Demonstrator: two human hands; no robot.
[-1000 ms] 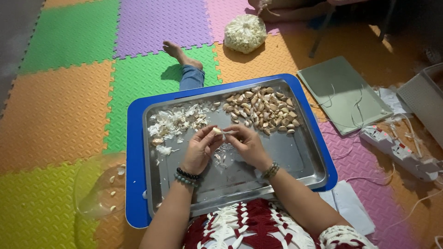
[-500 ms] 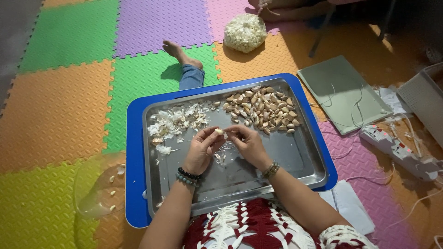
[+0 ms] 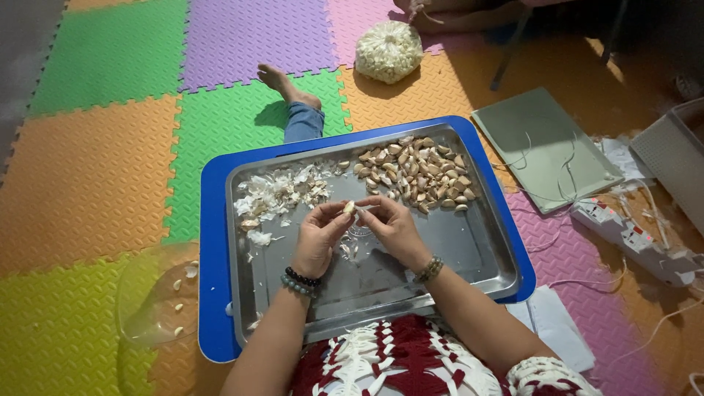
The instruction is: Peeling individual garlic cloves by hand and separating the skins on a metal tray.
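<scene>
At the centre of the frame both hands meet over the steel tray (image 3: 484, 253). The left hand (image 3: 323, 238) pinches a garlic clove (image 3: 349, 208) at its fingertips; the right hand (image 3: 392, 227) is closed on the clove's skin from the other side. Unpeeled cloves (image 3: 418, 174) are heaped upper right in the tray, loose skins (image 3: 275, 194) upper left. The clove looks small and slick — a hard tug could shoot it off the tray onto the foam mat (image 3: 95, 176), or a nail could gouge it.

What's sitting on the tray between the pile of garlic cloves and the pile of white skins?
A bare strip of metal tray, seen in the head view, separates the garlic cloves from the skins.
</scene>
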